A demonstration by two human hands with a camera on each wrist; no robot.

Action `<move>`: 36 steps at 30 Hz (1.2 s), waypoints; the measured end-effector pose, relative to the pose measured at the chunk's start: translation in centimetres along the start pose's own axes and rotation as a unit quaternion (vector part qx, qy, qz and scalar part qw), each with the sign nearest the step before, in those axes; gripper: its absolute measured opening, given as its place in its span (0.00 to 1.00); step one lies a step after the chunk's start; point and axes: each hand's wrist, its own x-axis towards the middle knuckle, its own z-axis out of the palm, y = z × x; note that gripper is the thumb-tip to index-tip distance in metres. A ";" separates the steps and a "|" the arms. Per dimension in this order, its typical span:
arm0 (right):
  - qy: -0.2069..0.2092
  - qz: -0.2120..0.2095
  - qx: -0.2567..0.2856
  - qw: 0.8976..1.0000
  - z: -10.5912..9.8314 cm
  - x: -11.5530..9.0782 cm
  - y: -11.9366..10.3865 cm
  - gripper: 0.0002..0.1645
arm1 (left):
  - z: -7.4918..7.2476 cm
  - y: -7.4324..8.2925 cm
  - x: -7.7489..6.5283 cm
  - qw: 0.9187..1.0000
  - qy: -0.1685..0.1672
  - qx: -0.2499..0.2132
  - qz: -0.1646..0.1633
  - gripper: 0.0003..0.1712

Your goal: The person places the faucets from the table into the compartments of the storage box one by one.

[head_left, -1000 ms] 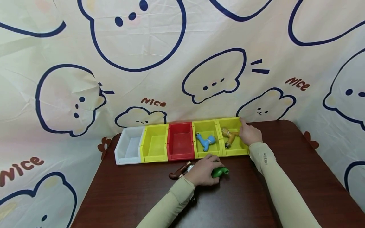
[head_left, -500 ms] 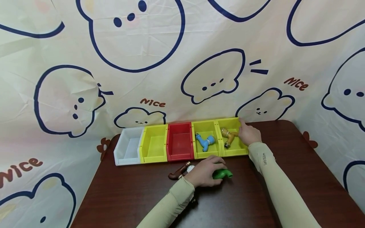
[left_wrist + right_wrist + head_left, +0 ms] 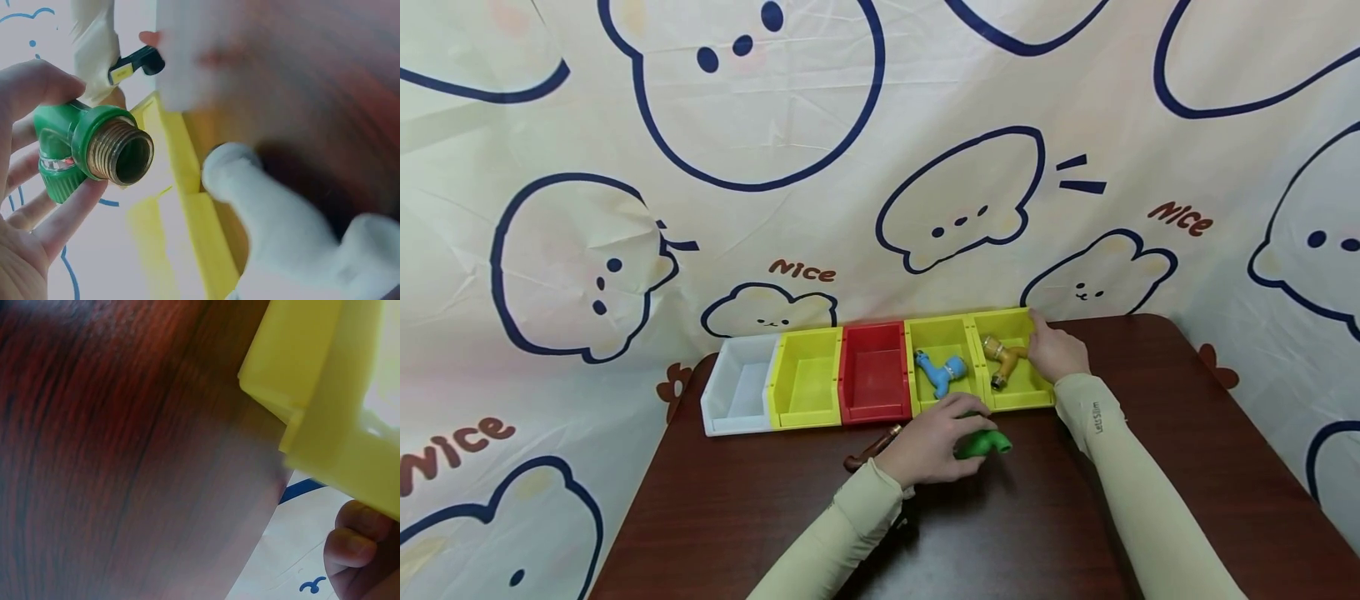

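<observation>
My left hand [image 3: 932, 446] grips a green tap [image 3: 981, 444] above the table, in front of the bins. In the left wrist view the thumb and fingers close round the green tap [image 3: 65, 140], its threaded brass end facing the camera. A white tap [image 3: 269, 212] lies beyond it there; my hand hides it in the head view. Beside the left wrist rests a brown tap [image 3: 872, 448]. My right hand [image 3: 1058, 350] holds the outer side wall of the rightmost yellow bin [image 3: 1037, 398]; in the right wrist view curled fingertips [image 3: 356, 547] show at the bin's edge.
A row of joined bins runs along the back: a white bin [image 3: 718, 408], a yellow bin [image 3: 805, 406], a red bin [image 3: 874, 400] and two more yellow ones. A blue tap [image 3: 942, 373] and a mustard-yellow tap [image 3: 1003, 360] lie in the two right bins. Behind hangs a patterned curtain [image 3: 820, 225].
My left hand has lifted the green tap off the table and moved slightly toward the bins. My right hand has stayed on the yellow bin.
</observation>
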 end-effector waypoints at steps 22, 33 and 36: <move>0.000 0.015 0.008 1.000 0.3 -0.1 0.3 0.31 | -5.1 -4.7 0.6 0.996 0.036 0.073 -0.047 0.23; 0.006 0.012 0.007 1.000 0.4 0.0 0.4 0.31 | -7.3 -7.4 -0.3 0.991 0.031 0.076 -0.109 0.23; 0.004 0.011 0.010 1.000 0.3 0.0 0.2 0.31 | -7.7 -8.2 -0.9 0.987 0.035 0.077 -0.134 0.23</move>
